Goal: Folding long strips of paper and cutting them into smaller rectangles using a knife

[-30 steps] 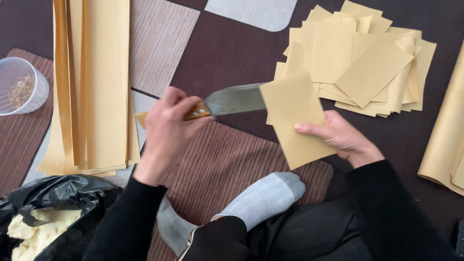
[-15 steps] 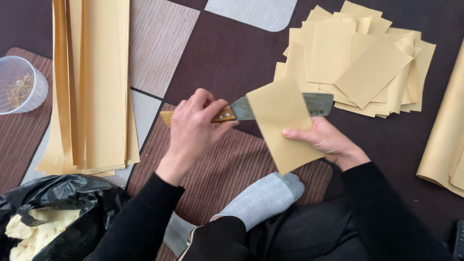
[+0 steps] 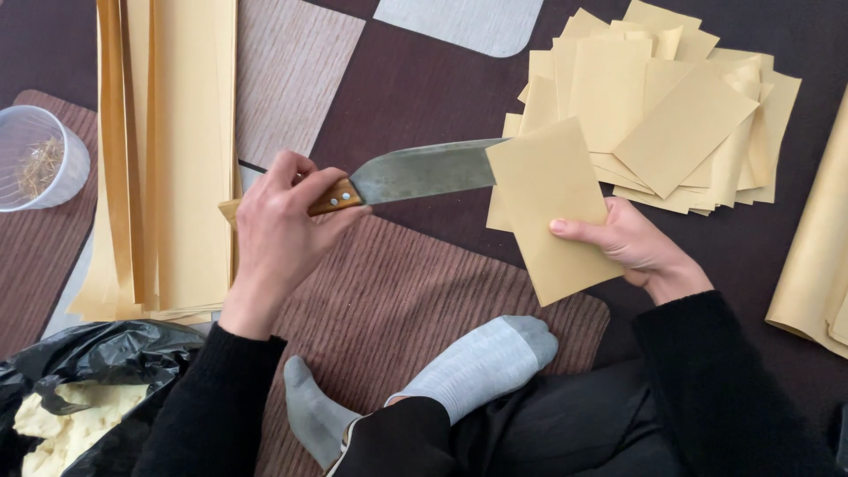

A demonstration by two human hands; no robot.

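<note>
Left hand [image 3: 283,225] grips wooden-handled knife [image 3: 415,174]; right hand [image 3: 632,243] holds folded yellow sheet [image 3: 552,208].

No labels, signs or screens show; the only packaging is a black plastic bag [image 3: 84,371] at the lower left corner, crumpled and open at the top, with pale yellow scraps [image 3: 62,424] bunched inside it; a clear plastic cup [image 3: 40,159] stands at the left edge, well apart from the bag, round and see-through, with a few straw-coloured bits [image 3: 37,166] lying in it.
</note>
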